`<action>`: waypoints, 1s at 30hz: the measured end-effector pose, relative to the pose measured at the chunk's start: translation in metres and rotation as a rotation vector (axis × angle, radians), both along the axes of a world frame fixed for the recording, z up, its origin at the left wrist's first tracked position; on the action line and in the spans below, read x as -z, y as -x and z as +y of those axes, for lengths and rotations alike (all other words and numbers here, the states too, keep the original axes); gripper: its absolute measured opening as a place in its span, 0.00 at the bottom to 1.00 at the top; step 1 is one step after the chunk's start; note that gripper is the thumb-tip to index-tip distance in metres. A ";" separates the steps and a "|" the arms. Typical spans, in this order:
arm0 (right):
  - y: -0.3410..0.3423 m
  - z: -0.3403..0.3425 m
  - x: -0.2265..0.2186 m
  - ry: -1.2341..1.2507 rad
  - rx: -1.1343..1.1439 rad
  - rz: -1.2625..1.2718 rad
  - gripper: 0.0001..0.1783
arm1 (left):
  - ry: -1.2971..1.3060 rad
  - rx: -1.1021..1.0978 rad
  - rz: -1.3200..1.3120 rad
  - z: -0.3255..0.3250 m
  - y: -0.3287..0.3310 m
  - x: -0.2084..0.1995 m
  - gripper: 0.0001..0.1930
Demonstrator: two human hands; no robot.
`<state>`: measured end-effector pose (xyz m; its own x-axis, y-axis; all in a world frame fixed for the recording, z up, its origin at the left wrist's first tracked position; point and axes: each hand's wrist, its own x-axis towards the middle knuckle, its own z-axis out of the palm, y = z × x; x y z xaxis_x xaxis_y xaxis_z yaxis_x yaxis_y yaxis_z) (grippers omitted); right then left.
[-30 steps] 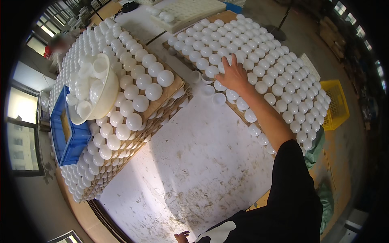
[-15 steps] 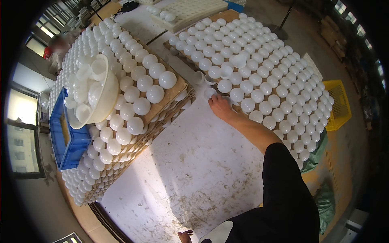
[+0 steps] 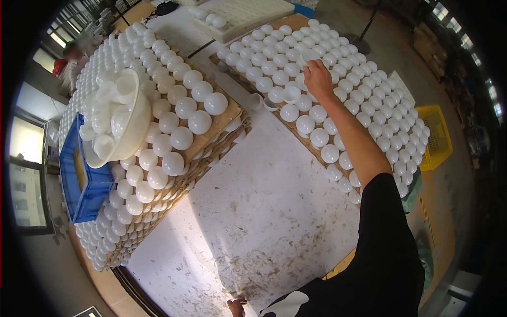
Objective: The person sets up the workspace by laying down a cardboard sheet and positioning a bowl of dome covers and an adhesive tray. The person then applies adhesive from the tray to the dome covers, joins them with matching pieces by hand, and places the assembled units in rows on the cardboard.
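Observation:
My right hand (image 3: 318, 79) reaches over the right-hand array of glossy white globes (image 3: 304, 124). Its fingers are closed on a translucent white, cup-shaped shade (image 3: 308, 56) just above the globes. Partly hidden behind the hand, another whitish piece (image 3: 301, 81) lies on the array. An open-mouthed white shade (image 3: 291, 94) rests among the nearer globes. By the array's left corner, a clear-walled cup (image 3: 255, 101) stands on the white tabletop. At the lower edge my left hand (image 3: 236, 307) hangs with loosely parted fingers, apparently holding nothing; it is only partly in view.
On the left, stacked boards carry many white globes (image 3: 199, 122). A cream basin (image 3: 141, 113) full of white shades sits there beside a blue crate (image 3: 87, 179). A yellow crate (image 3: 435, 137) stands beyond the right array. A pale tray (image 3: 243, 26) lies at the back.
My right hand has moved from the tabletop beside the array up and away over the globes, carrying a shade. The white shades that lay under it are gone from that spot.

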<state>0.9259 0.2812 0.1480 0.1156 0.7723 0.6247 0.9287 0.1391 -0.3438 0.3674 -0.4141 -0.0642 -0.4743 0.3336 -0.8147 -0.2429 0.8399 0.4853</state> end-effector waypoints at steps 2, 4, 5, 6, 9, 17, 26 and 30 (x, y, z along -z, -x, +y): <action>-0.011 0.008 -0.001 0.264 0.172 -0.101 0.23 | 0.014 -0.056 0.009 0.004 -0.004 -0.001 0.18; 0.021 0.007 -0.002 0.184 0.239 -0.267 0.24 | 0.030 -0.078 0.024 0.000 0.006 -0.003 0.18; 0.042 0.004 -0.002 0.100 0.317 -0.440 0.24 | 0.047 -0.090 0.029 -0.004 0.011 -0.003 0.18; 0.055 0.001 -0.001 0.080 0.236 -0.433 0.26 | 0.047 -0.089 0.026 -0.003 0.010 -0.001 0.18; 0.112 -0.014 0.020 0.382 -0.102 -0.278 0.27 | 0.036 -0.005 0.054 -0.002 0.009 -0.001 0.18; 0.144 0.007 0.121 0.526 -0.013 -0.319 0.14 | 0.019 -0.142 0.009 -0.015 0.008 0.008 0.19; 0.167 -0.054 0.103 0.443 -0.111 -0.180 0.08 | 0.016 -0.156 0.020 -0.023 0.012 0.011 0.19; 0.153 -0.122 0.084 0.446 -0.158 0.077 0.10 | -0.079 -0.095 0.027 -0.004 -0.015 -0.013 0.18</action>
<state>0.7733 0.1591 0.0645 0.0082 0.9749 0.2223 0.8774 0.0996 -0.4693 0.3826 -0.4177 -0.0516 -0.5281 0.3489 -0.7742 -0.3061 0.7722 0.5568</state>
